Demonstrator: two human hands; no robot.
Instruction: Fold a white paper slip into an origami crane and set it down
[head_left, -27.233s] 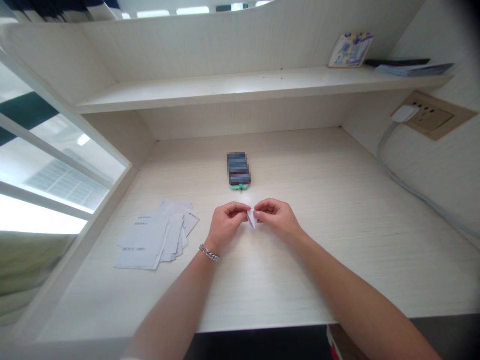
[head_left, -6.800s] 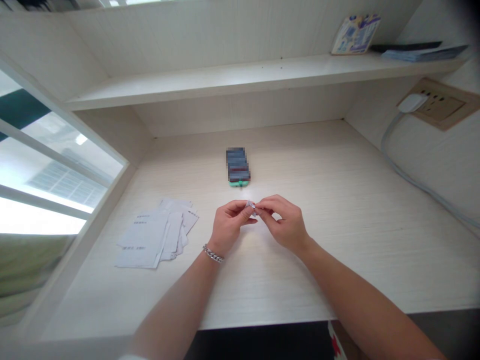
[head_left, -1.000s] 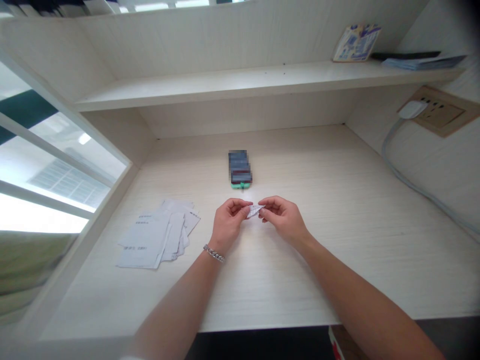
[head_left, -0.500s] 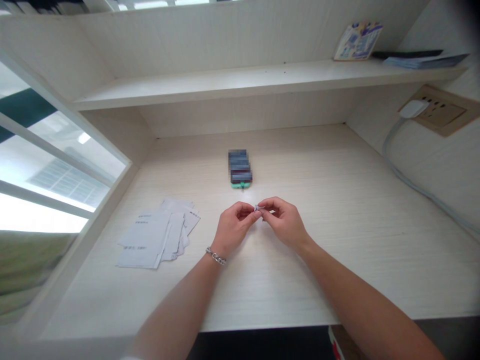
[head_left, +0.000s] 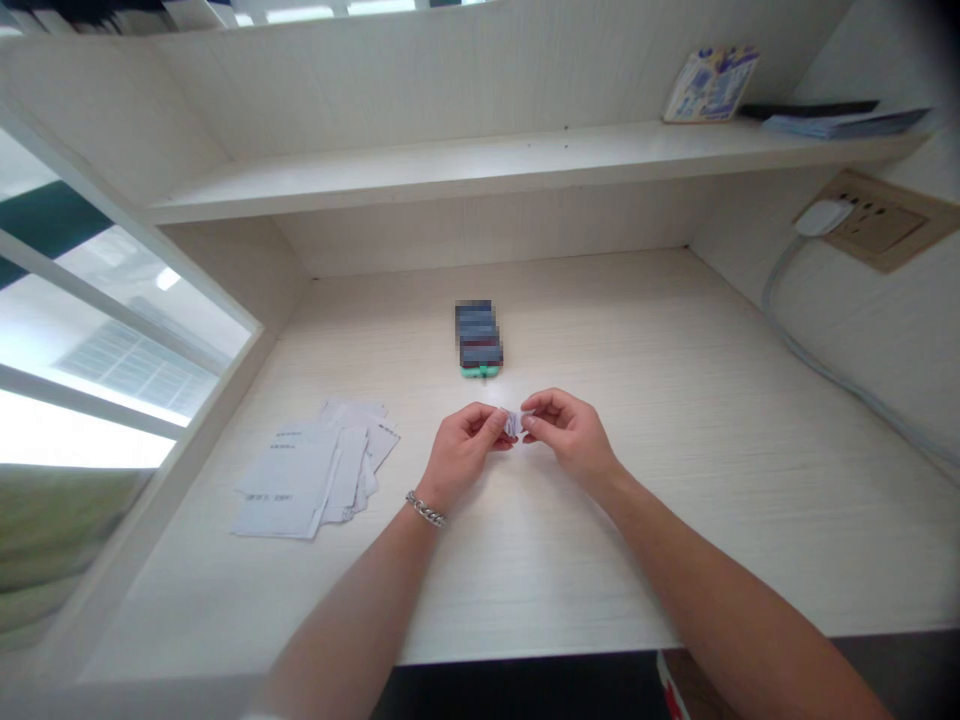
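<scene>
Between my hands, above the middle of the desk, is a small folded piece of white paper (head_left: 512,424). My left hand (head_left: 466,448) pinches its left side between thumb and fingers. From the other side, the thumb and fingertips of my right hand (head_left: 568,434) close on its right edge. The paper's exact fold is too small to make out. A phone (head_left: 480,335) with a blurred screen and a green lower edge lies just beyond my hands. To the left of my left hand lies a loose pile of white paper sheets (head_left: 300,480), some with printed lines.
A shelf (head_left: 420,175) runs across the back, with a colourful card (head_left: 712,85) and some flat booklets (head_left: 844,122) on its right end. A white charger (head_left: 823,217) sits in the wall socket (head_left: 885,220), its cable (head_left: 810,352) trailing down the right side.
My fingertips have drawn slightly apart, and more of the folded paper shows between them. The phone and the paper pile have stayed in place.
</scene>
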